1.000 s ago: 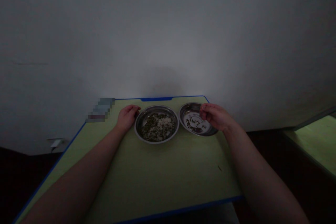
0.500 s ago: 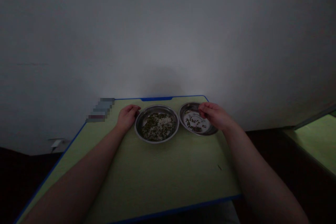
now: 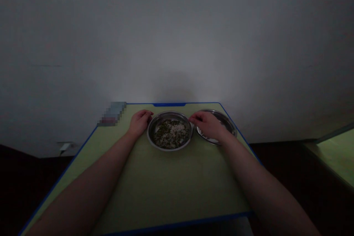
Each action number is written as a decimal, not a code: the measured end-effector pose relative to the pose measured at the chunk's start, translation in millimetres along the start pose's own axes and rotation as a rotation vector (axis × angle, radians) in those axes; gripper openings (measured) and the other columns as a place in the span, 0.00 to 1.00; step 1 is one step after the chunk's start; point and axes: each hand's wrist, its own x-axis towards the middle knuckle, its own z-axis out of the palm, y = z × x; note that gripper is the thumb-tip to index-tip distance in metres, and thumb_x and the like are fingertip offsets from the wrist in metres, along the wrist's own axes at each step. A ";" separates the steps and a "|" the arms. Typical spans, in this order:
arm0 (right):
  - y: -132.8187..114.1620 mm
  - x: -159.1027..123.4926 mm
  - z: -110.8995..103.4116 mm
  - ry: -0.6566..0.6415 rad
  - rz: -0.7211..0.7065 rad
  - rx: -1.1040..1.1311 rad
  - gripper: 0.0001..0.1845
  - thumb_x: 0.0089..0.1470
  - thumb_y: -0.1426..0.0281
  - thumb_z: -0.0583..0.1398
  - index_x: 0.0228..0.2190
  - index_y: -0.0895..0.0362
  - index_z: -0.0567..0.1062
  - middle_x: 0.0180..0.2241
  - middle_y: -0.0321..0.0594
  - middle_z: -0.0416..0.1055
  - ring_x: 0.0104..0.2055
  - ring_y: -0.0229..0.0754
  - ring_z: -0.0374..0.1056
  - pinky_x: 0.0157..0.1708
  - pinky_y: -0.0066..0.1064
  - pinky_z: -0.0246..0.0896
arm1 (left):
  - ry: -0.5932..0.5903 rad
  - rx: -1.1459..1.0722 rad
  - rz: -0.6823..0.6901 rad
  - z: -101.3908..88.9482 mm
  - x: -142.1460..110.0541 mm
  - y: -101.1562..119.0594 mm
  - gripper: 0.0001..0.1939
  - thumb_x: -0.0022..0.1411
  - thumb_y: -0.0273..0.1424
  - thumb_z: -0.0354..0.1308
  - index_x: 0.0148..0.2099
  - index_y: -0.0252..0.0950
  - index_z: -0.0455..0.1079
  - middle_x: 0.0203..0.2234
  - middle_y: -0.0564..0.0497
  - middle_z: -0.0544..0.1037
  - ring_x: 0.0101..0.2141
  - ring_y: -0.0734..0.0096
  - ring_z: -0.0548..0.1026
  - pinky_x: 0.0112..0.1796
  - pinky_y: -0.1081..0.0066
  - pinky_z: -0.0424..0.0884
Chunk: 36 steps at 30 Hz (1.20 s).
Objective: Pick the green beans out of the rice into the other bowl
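A round metal bowl [image 3: 150, 138] sits near the back of the table, holding a mix of green beans and pale grains [image 3: 173, 132]. At its left rim is my left hand [image 3: 140, 122], fingers curled in with the tips against the rim. My right hand [image 3: 207, 123] reaches over a second metal bowl [image 3: 232, 127] on the right. Its fingertips are pinched close to the first bowl's right rim; whatever lies between them is too small to make out. The right hand hides much of the second bowl's contents, though some small dark bits and its pale bottom show.
The light green table [image 3: 171, 184] has a blue edge and stands against a grey wall [image 3: 177, 44]. A blurred-out flat item [image 3: 113, 113] lies at its back left corner. A white plug [image 3: 65, 146] is low on the wall at left. Another green surface [image 3: 337, 155] stands at right.
My right hand has moved left from above the second bowl toward the first bowl's right rim. My left hand keeps its place by the first bowl. The whole view has shifted slightly.
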 end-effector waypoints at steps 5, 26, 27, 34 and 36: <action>17.1 -7.1 -4.0 0.071 0.111 0.437 0.13 0.48 0.62 0.57 0.32 0.57 0.74 0.23 0.33 0.67 0.24 0.33 0.58 0.24 0.26 0.51 | 0.006 0.019 0.008 -0.5 0.2 -0.3 0.13 0.50 0.39 0.53 0.29 0.35 0.71 0.15 0.55 0.69 0.18 0.74 0.65 0.21 0.74 0.61; 49.2 -32.1 -65.5 0.085 0.216 0.311 0.12 0.42 0.63 0.63 0.28 0.58 0.74 0.23 0.36 0.69 0.22 0.34 0.61 0.21 0.27 0.55 | 0.015 -0.006 -0.010 0.4 0.0 1.1 0.12 0.49 0.39 0.54 0.28 0.35 0.70 0.16 0.55 0.69 0.18 0.75 0.65 0.21 0.75 0.61; 48.4 -32.5 -65.2 0.083 0.206 0.320 0.12 0.41 0.63 0.63 0.28 0.58 0.74 0.23 0.36 0.69 0.23 0.35 0.61 0.22 0.27 0.56 | 0.018 0.000 -0.010 0.6 -0.1 1.5 0.12 0.49 0.39 0.54 0.28 0.35 0.70 0.16 0.55 0.69 0.18 0.75 0.66 0.22 0.75 0.62; 19.7 -8.4 -41.8 -0.023 0.018 0.170 0.10 0.46 0.63 0.60 0.28 0.57 0.75 0.24 0.37 0.71 0.25 0.36 0.63 0.25 0.28 0.57 | 0.012 0.005 0.022 0.2 2.2 -2.6 0.13 0.50 0.39 0.54 0.28 0.34 0.71 0.16 0.55 0.70 0.18 0.76 0.65 0.22 0.75 0.62; 0.8 8.4 -25.0 -0.119 -0.067 -0.014 0.09 0.47 0.65 0.59 0.28 0.57 0.76 0.23 0.37 0.71 0.25 0.36 0.63 0.25 0.28 0.55 | 0.009 -0.012 0.020 0.4 2.4 -3.5 0.13 0.50 0.39 0.54 0.28 0.34 0.71 0.16 0.55 0.70 0.18 0.76 0.65 0.22 0.75 0.62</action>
